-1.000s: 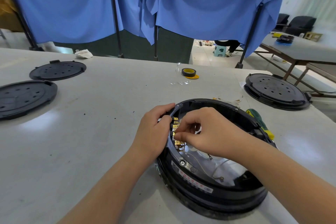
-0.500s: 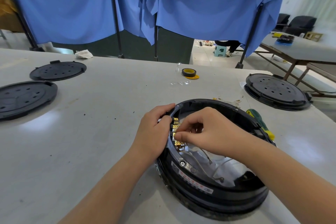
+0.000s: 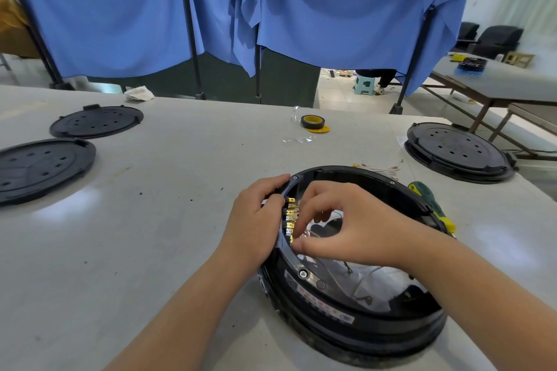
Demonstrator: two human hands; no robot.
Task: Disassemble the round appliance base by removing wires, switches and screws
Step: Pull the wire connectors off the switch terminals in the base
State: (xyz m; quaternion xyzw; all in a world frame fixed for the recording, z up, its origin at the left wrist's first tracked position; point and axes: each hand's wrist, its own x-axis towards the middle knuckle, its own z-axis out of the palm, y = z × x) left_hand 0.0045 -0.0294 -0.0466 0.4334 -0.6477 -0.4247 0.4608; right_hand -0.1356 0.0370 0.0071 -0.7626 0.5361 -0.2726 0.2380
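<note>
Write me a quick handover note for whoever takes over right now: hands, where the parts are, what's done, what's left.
Left hand grips the rim of the round base at its left side, steadying it.
Right hand reaches inside, fingers pinching at the row of brass terminals on the inner wall.
Screwdriver lies against the base's right rim; loose wires lie on the table behind it.
Done: some wires out.
Left: wires still inside, the terminals, rim screws.

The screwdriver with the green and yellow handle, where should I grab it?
Grab the green-and-yellow handle of the screwdriver, coming from the right. It lies flat on the table, close against the round base, so the open side is probably easiest.
</note>
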